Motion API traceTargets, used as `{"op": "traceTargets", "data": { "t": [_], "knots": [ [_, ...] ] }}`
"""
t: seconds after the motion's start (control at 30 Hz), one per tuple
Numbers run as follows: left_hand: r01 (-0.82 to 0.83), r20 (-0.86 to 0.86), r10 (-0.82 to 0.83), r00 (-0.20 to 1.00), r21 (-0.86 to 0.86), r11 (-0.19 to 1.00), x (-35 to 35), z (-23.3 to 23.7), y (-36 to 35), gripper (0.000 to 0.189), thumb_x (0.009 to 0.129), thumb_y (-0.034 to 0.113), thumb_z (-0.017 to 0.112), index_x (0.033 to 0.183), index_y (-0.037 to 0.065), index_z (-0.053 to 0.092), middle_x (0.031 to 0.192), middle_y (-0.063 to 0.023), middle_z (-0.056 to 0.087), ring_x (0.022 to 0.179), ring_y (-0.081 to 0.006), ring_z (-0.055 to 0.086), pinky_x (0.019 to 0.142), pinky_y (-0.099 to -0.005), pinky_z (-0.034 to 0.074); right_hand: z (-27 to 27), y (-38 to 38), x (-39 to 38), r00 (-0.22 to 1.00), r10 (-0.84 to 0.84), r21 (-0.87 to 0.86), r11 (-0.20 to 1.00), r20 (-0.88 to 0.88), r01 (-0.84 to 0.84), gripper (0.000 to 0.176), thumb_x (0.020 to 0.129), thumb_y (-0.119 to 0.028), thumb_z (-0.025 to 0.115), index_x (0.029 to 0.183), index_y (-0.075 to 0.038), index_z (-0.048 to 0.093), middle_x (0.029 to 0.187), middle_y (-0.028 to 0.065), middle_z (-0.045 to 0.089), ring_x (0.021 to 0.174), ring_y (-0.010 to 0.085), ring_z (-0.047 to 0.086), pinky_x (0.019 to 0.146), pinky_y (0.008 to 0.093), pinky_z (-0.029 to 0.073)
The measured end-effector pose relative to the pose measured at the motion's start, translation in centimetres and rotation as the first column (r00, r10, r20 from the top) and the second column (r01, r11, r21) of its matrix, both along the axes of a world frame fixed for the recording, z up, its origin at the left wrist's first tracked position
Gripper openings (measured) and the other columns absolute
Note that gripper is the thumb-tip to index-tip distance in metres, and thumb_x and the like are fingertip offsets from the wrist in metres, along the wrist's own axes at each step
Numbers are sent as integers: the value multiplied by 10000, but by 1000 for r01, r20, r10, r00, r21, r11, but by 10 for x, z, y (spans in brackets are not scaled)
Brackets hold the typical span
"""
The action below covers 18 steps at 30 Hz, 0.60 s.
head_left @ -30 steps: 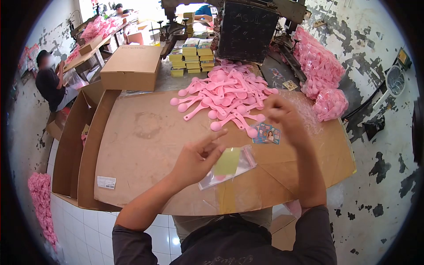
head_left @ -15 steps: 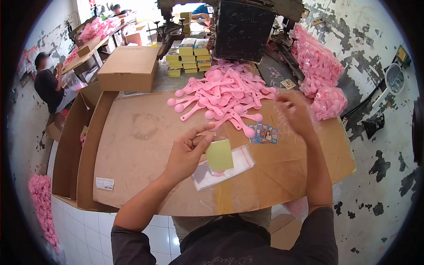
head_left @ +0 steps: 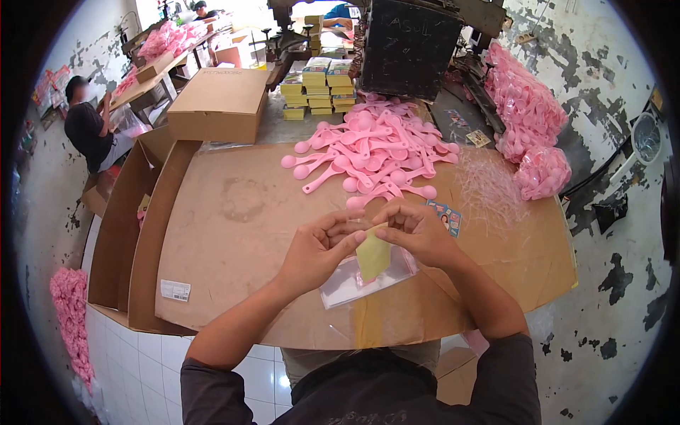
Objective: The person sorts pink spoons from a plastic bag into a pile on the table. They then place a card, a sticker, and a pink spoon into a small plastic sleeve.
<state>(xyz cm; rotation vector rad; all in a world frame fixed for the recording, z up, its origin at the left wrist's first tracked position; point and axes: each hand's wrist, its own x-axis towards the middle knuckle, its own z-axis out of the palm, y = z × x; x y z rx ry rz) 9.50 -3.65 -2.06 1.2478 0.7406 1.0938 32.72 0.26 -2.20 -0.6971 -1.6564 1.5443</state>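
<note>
In front of me a yellow-green card (head_left: pixel 373 259), which seems to be inside a clear plastic bag, hangs upright between my hands. My left hand (head_left: pixel 322 248) pinches its upper left edge. At the top right corner, the thumb and fingers of my right hand (head_left: pixel 419 230) are closed on the same bag. A little pink shows at the card's lower edge. Below it, flat clear plastic bags (head_left: pixel 340 289) lie on the cardboard sheet (head_left: pixel 234 248). Just beyond my hands is a heap of pink measuring spoons (head_left: pixel 375 145). Colourful printed cards (head_left: pixel 446 217) lie partly behind my right hand.
Thin clear strips (head_left: pixel 492 188) lie scattered at right, near bagged pink spoons (head_left: pixel 542 173). Stacked cards (head_left: pixel 317 85), a closed carton (head_left: pixel 218 106) and a black machine box (head_left: pixel 407 49) stand behind. An open carton (head_left: pixel 117 248) borders the left; another person (head_left: pixel 91 131) sits beyond.
My right hand has come from above the clear strips at right to the top of the bag and closed on it. The card has turned slightly. The whole view has shifted a little.
</note>
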Motion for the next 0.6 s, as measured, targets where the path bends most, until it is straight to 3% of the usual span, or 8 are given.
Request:
{"op": "traceTargets", "data": {
  "t": [0.13, 0.37, 0.6],
  "knots": [
    [-38, -92, 28, 995, -101, 994, -2, 2, 3, 347, 1027, 145, 628, 1315, -46, 602, 1169, -141, 718, 1049, -172, 696, 926, -310, 591, 5, -4, 2, 999, -40, -10, 999, -22, 40, 231, 968, -94, 706, 1160, 9, 630, 1129, 50, 661, 1023, 108, 645, 913, 278, 527],
    [-57, -67, 55, 996, -25, 998, 0, -8, 6, 267, 1026, 120, 625, 1237, -42, 651, 1120, -123, 730, 996, -143, 696, 868, -284, 600, 4, -6, 9, 989, -117, -51, 991, 95, 122, 232, 965, -83, 703, 1164, 35, 676, 1045, 54, 713, 967, 109, 669, 872, 265, 544],
    [-73, -115, 71, 991, -16, 997, -2, -13, 10, 277, 1014, 111, 640, 1232, -59, 660, 1117, -145, 735, 993, -171, 709, 906, -331, 599, -7, -2, 11, 988, -153, -76, 985, 23, 154, 179, 956, -63, 706, 1111, 26, 707, 1003, 41, 725, 917, 94, 676, 818, 259, 559]
  ]
}}
